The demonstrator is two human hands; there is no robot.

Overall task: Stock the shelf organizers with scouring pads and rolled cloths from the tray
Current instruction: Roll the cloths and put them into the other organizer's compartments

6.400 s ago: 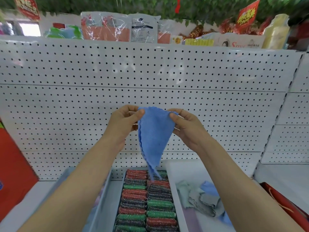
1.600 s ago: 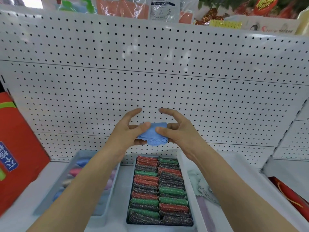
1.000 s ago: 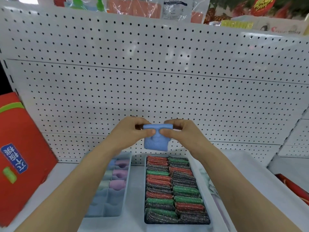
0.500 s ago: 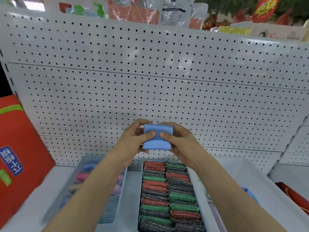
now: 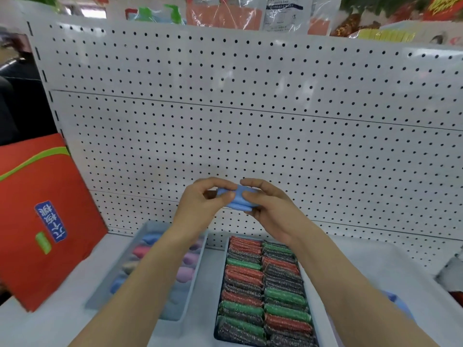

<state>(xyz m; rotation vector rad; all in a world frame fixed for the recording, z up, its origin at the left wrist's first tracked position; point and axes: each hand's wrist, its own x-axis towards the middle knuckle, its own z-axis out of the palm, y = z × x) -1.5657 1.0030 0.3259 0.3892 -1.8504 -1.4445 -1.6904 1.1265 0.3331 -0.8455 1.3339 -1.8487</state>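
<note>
Pad organizer (image 5: 323,319) looks packed full already. Cloth organizer (image 5: 190,294) has several rolls in it, with room near the front, I think. Both hands, left (image 5: 200,209) and right (image 5: 270,211), pinch a blue cloth (image 5: 239,202) rolled up above the shelf; it's not yet slotted in.

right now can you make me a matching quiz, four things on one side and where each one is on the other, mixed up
Things:
1. blue cloth
2. scouring pads
3. rolled cloths
4. red box

Places:
A. leaning at the far left of the shelf
B. in the left organizer
C. held between the left hand and right hand
D. in the middle organizer, in two rows

Pairs: 1-C, 2-D, 3-B, 4-A
</note>
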